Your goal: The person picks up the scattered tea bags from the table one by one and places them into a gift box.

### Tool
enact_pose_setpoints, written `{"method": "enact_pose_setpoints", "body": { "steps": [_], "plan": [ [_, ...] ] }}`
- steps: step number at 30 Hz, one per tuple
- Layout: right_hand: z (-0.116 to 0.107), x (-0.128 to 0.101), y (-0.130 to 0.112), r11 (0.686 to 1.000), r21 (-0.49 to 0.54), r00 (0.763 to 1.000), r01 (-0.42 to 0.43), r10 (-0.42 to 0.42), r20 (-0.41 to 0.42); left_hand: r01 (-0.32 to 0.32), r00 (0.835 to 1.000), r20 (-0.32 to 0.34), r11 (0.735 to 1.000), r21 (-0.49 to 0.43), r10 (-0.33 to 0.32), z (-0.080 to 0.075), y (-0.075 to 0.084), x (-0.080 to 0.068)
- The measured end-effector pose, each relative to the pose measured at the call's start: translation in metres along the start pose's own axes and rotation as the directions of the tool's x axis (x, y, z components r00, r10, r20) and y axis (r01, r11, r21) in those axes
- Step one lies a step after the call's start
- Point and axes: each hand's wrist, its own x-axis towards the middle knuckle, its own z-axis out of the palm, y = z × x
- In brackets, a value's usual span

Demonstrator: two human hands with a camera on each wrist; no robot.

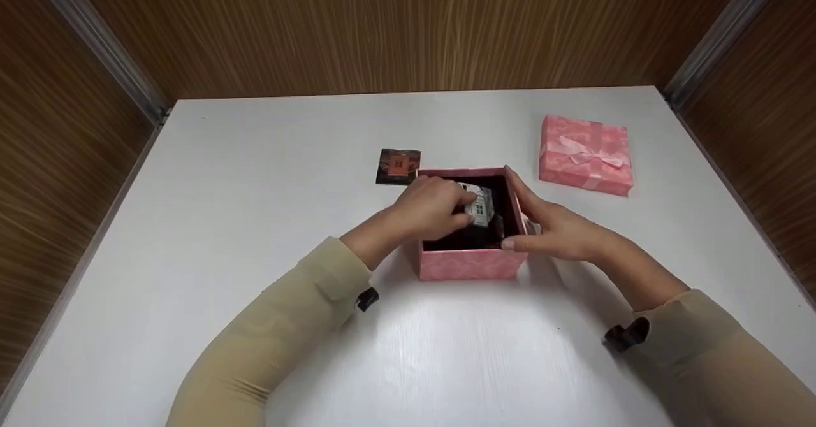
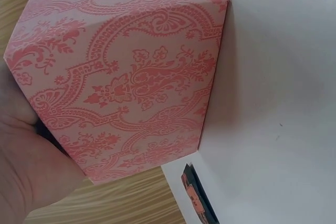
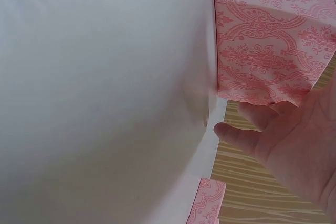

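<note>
Left hand (image 1: 428, 209), centre frame: grip curled round a small grey-white printed block (image 1: 479, 206), holding it inside the open pink box (image 1: 472, 264), above the dark lining. Block sits right of the palm, long axis roughly upright. Left hand is nearer to it. Right hand (image 1: 553, 226): grip wide, fingers straight along the box's right wall, thumb at its near corner. Box is matte card, damask print, square, on the glossy white counter (image 1: 255, 223). Dark square card (image 1: 398, 166) lies flat upper left of box; ribboned pink lid (image 1: 586, 155) upper right, well apart.

Open pink patterned box (image 1: 470, 262) upright mid-table; small white-grey object (image 1: 479, 205) inside, tilted.
</note>
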Motion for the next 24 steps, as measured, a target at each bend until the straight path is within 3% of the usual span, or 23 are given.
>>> {"method": "enact_pose_setpoints", "body": {
  "steps": [16, 24],
  "plan": [
    [-0.0006, 0.0, -0.001, 1.0, -0.004, 1.0, 0.001, -0.002, -0.005, 0.084, 0.983, 0.146, 0.977, 0.196, -0.114, 0.0031, 0.0078, 0.0077],
    [0.0005, 0.0003, -0.0015, 1.0, 0.009, 1.0, 0.011, -0.011, -0.005, 0.088, 0.984, 0.136, 0.975, 0.206, -0.117, 0.0048, 0.0085, 0.0067]
  ]
}}
